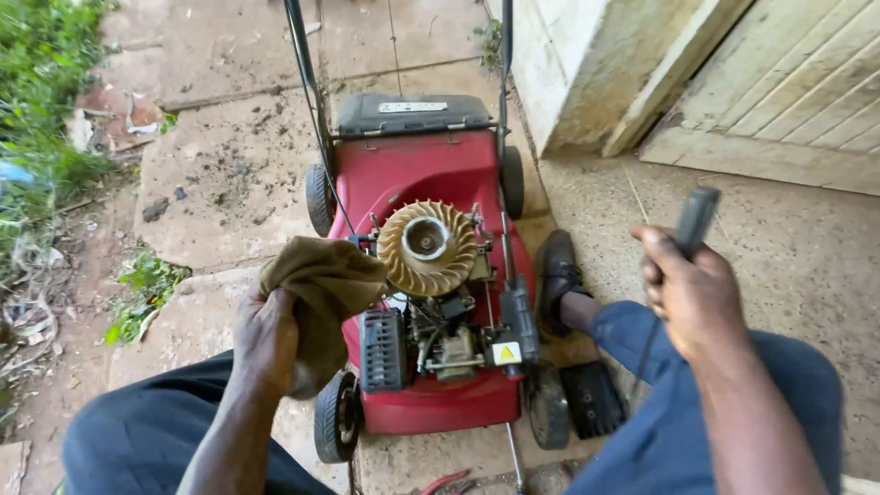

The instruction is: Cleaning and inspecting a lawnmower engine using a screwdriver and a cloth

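Tool (696, 220) in right hand (689, 295) points upward, tilted right.

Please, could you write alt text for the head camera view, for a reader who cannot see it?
A seated person looks down at a red lawn mower with its engine cover off, exposing a finned flywheel. The left hand holds a brown cloth; the right hand holds a dark tool handle.

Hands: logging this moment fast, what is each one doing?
Left hand: closed on a brown rag.
Right hand: closed on a dark tool handle.
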